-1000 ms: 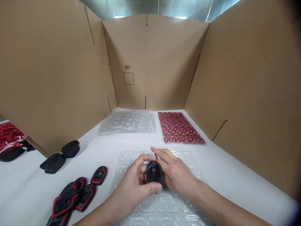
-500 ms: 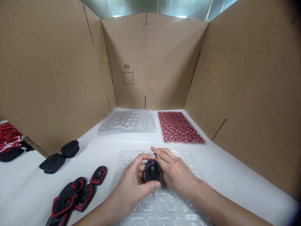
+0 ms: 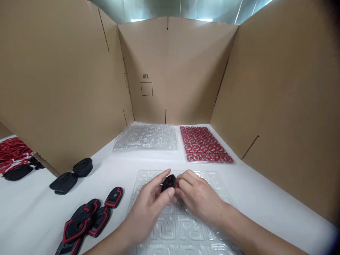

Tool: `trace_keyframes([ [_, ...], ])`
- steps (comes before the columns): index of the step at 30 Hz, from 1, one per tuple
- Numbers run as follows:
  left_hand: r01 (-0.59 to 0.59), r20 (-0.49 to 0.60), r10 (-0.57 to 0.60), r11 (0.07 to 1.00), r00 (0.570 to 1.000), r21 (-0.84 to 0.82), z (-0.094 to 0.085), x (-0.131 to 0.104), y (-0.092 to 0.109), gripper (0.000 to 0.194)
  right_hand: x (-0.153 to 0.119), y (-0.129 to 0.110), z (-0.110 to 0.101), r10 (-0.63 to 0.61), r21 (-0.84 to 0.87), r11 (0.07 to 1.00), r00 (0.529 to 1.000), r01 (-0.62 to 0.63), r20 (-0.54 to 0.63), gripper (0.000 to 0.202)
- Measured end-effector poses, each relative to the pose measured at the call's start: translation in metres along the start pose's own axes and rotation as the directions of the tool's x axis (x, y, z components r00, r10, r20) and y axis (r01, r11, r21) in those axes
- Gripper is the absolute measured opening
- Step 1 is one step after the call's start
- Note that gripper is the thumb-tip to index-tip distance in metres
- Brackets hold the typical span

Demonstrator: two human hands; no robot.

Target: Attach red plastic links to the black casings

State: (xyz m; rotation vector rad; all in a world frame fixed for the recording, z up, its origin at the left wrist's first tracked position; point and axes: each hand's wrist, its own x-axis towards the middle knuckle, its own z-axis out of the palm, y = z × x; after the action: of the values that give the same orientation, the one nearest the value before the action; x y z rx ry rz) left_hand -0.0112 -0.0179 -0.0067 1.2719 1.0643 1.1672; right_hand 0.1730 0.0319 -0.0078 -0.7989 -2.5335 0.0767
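Between the thumb and fingers of my left hand (image 3: 150, 203) is a small black plastic cover (image 3: 169, 182), rounded at one end and tilted on its side. My right hand (image 3: 198, 196) is right beside it, its fingers curled and pinched on a thin red strip (image 3: 177, 186) at the cover's edge. Most of the strip is hidden behind the fingers. Both hands hover over a clear moulded tray (image 3: 191, 228) with spiral-shaped recesses. To the left lies a pile of black covers with red edging (image 3: 77, 225), and a single red-edged cover (image 3: 114, 197) rests near it.
At the back stand a stack of clear trays (image 3: 146, 138) and a tray filled with red strips (image 3: 205, 143). Plain black covers (image 3: 63, 183) lie on the left by the cardboard wall (image 3: 61, 88). Loose red strips (image 3: 13, 148) are heaped at the far left.
The black cover has turned from facing me to sideways and tilted. My right hand's fingers have curled in towards the cover's edge, gripping the red strip. The view has shifted slightly.
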Motion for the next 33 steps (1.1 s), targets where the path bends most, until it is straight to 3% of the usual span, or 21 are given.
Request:
trace_keyframes([
  [4, 0.070, 0.010, -0.070, 0.979, 0.998, -0.190, -0.003, 0.008, -0.006, 0.051, -0.001, 0.000, -0.003, 0.002, 0.091, 0.996, 0.994, 0.008, -0.112, 0.024],
  [8, 0.155, -0.006, -0.169, 0.916, 0.986, -0.371, 0.000, 0.013, -0.007, 0.048, -0.001, -0.002, -0.005, 0.003, 0.156, 0.988, 0.991, 0.018, -0.132, 0.026],
  [13, 0.165, 0.023, -0.174, 0.868, 0.984, -0.469, 0.000, 0.012, -0.002, 0.032, -0.001, -0.001, -0.004, -0.009, 0.171, 0.985, 0.987, 0.037, -0.160, 0.020],
  [17, 0.190, 0.065, -0.183, 0.831, 0.981, -0.523, -0.003, 0.012, -0.004, 0.032, 0.000, -0.002, -0.006, -0.024, 0.162, 0.985, 0.987, 0.050, -0.156, 0.017],
  [25, 0.169, 0.074, -0.152, 0.883, 0.986, -0.439, -0.002, 0.012, -0.004, 0.025, -0.002, -0.004, -0.007, -0.053, 0.096, 0.993, 0.985, 0.069, -0.164, 0.017],
  [33, 0.070, 0.069, -0.050, 0.943, 0.996, -0.324, -0.003, 0.014, -0.008, 0.028, -0.001, -0.003, -0.005, -0.015, 0.072, 0.997, 0.990, 0.026, -0.143, 0.014],
])
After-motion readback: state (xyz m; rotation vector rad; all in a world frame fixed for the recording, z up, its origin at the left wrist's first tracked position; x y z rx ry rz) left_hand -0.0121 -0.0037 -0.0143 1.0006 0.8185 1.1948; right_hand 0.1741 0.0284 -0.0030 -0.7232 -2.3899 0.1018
